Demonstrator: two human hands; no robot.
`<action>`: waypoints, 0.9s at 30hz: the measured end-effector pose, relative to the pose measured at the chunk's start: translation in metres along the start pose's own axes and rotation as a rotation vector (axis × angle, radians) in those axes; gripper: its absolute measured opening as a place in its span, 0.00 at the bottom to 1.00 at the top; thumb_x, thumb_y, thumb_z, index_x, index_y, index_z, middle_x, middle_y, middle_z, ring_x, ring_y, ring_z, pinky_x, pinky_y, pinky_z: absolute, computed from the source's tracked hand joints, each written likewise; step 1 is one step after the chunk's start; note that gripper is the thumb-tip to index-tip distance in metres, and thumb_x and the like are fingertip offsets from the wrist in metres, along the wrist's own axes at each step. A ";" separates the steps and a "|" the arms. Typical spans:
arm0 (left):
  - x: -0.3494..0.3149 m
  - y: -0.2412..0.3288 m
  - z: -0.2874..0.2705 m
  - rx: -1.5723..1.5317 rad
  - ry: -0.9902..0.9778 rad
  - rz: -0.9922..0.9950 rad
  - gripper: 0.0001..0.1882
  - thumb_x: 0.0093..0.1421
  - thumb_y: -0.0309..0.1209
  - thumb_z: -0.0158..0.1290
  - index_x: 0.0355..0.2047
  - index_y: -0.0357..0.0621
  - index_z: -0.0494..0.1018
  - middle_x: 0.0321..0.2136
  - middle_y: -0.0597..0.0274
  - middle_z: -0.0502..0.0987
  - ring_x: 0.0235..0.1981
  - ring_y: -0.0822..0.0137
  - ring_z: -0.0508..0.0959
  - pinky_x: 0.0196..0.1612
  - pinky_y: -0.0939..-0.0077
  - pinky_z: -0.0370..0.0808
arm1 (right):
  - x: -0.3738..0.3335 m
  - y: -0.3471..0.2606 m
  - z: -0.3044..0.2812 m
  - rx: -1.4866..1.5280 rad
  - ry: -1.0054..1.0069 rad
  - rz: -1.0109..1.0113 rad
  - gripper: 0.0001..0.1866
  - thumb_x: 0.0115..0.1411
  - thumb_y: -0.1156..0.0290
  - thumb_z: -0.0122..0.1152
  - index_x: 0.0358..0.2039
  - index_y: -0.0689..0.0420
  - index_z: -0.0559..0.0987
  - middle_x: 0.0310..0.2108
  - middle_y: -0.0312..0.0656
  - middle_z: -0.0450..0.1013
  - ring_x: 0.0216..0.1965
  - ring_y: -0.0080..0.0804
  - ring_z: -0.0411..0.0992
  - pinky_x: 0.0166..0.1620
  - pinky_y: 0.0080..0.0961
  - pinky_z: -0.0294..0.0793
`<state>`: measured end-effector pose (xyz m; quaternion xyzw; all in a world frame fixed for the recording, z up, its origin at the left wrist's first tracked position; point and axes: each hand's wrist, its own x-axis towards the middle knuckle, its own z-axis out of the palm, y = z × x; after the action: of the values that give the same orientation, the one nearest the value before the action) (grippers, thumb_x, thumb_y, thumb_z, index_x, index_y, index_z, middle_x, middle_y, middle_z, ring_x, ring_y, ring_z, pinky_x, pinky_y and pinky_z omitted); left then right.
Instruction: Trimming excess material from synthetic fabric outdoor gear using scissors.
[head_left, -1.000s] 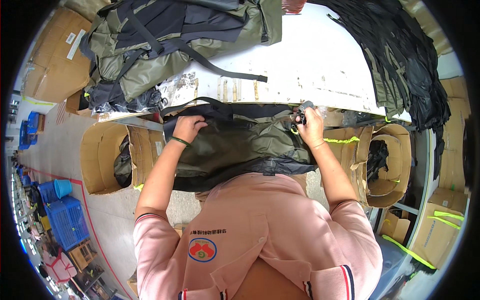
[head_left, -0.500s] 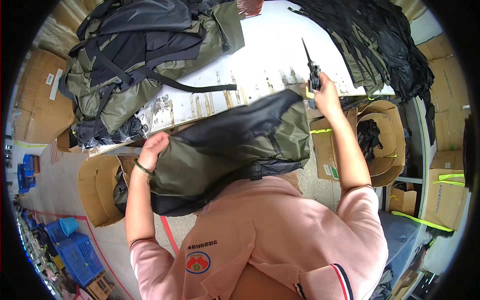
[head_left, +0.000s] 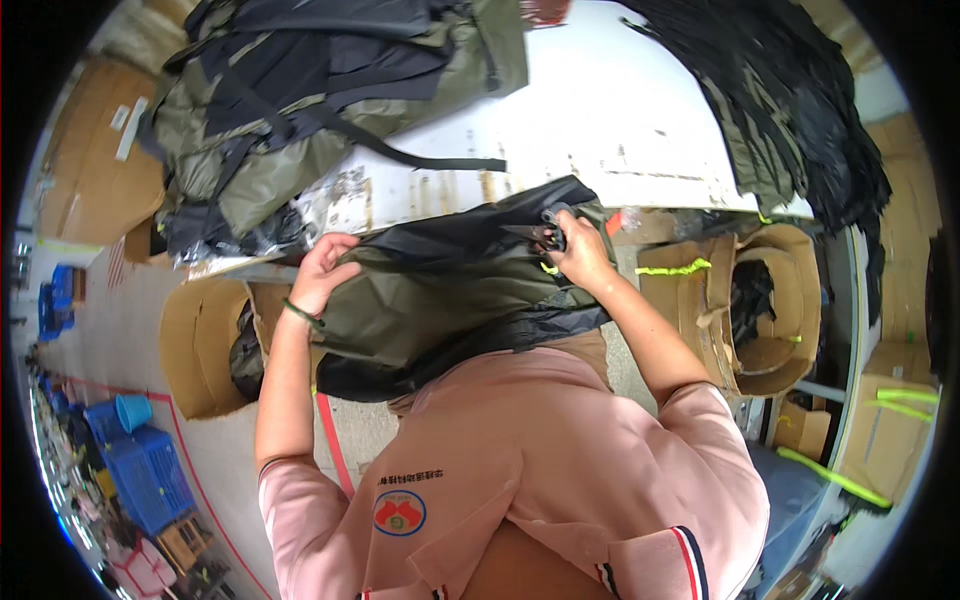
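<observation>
An olive and black fabric bag [head_left: 430, 300] lies stretched across in front of my body, at the near edge of the white table [head_left: 600, 120]. At its left end is my left hand [head_left: 322, 275], with thumb and fingers apart, against the fabric's edge. My right hand [head_left: 580, 252] is over the bag's right end, closed around dark-handled scissors [head_left: 552, 236]. Their blade points left over the black panel. The right hand's fingers partly hide the handles.
More olive and black bags [head_left: 330, 90] with straps are heaped at the table's far left. A dark fabric pile [head_left: 790, 120] hangs over the right side. Open cardboard boxes stand below, one at the left [head_left: 205, 350], another at the right [head_left: 775, 310].
My right hand has come down and left with the scissors, from beyond the bag to over it. The bag has settled flatter. My left hand's fingers have spread from a closed grip.
</observation>
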<state>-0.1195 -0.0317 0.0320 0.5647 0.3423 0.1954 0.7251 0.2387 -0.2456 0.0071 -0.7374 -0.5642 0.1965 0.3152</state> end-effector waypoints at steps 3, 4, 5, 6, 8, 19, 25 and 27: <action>0.000 -0.008 -0.010 0.194 -0.079 0.111 0.18 0.51 0.16 0.58 0.42 0.40 0.71 0.38 0.68 0.75 0.43 0.75 0.72 0.50 0.80 0.68 | -0.002 0.002 0.003 -0.131 -0.008 -0.050 0.19 0.43 0.80 0.64 0.36 0.56 0.68 0.29 0.48 0.72 0.31 0.50 0.73 0.39 0.39 0.71; 0.001 -0.009 -0.012 0.231 -0.107 0.089 0.19 0.49 0.15 0.59 0.42 0.40 0.71 0.38 0.68 0.75 0.44 0.75 0.72 0.51 0.79 0.68 | -0.003 0.010 0.003 -0.080 -0.020 -0.016 0.18 0.44 0.82 0.62 0.36 0.57 0.67 0.28 0.47 0.72 0.31 0.45 0.74 0.39 0.38 0.72; 0.000 -0.005 -0.010 0.295 -0.113 0.071 0.18 0.50 0.16 0.59 0.41 0.40 0.71 0.37 0.68 0.75 0.44 0.75 0.72 0.50 0.79 0.69 | -0.004 0.019 -0.002 0.194 -0.054 0.068 0.17 0.46 0.83 0.62 0.35 0.57 0.68 0.27 0.41 0.71 0.32 0.37 0.73 0.38 0.32 0.72; -0.001 -0.002 -0.007 0.329 -0.114 0.099 0.17 0.50 0.16 0.59 0.40 0.41 0.72 0.36 0.69 0.75 0.42 0.77 0.73 0.48 0.82 0.70 | -0.005 0.027 -0.007 0.466 -0.090 0.161 0.16 0.48 0.84 0.63 0.35 0.57 0.69 0.27 0.35 0.70 0.33 0.29 0.72 0.36 0.27 0.73; -0.008 -0.002 -0.007 0.251 -0.110 0.011 0.16 0.50 0.16 0.60 0.39 0.41 0.71 0.35 0.70 0.75 0.39 0.79 0.73 0.45 0.85 0.70 | 0.000 0.000 -0.039 0.844 -0.057 0.443 0.15 0.50 0.84 0.64 0.35 0.56 0.70 0.29 0.31 0.70 0.34 0.20 0.69 0.37 0.21 0.71; 0.009 0.004 0.014 0.238 -0.112 0.092 0.12 0.52 0.18 0.59 0.36 0.40 0.71 0.29 0.72 0.75 0.32 0.82 0.73 0.37 0.86 0.70 | 0.017 0.009 -0.088 0.563 0.148 0.169 0.11 0.52 0.86 0.59 0.32 0.59 0.69 0.27 0.32 0.68 0.30 0.19 0.68 0.40 0.20 0.73; -0.003 0.058 0.058 1.271 0.571 0.904 0.10 0.50 0.22 0.57 0.34 0.43 0.74 0.34 0.56 0.75 0.36 0.55 0.74 0.38 0.66 0.72 | -0.024 -0.021 -0.079 0.341 -0.144 0.232 0.14 0.49 0.92 0.48 0.34 0.60 0.69 0.31 0.36 0.71 0.36 0.24 0.73 0.43 0.22 0.74; -0.006 0.052 0.094 1.090 0.261 0.946 0.08 0.51 0.22 0.56 0.33 0.43 0.74 0.34 0.56 0.75 0.36 0.53 0.74 0.39 0.64 0.72 | -0.050 -0.015 -0.058 0.391 -0.194 0.272 0.15 0.49 0.91 0.52 0.35 0.59 0.70 0.29 0.35 0.71 0.36 0.24 0.72 0.41 0.24 0.74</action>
<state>-0.0510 -0.0858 0.0949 0.9047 0.1942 0.3552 0.1328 0.2515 -0.3051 0.0556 -0.7093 -0.4388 0.4121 0.3668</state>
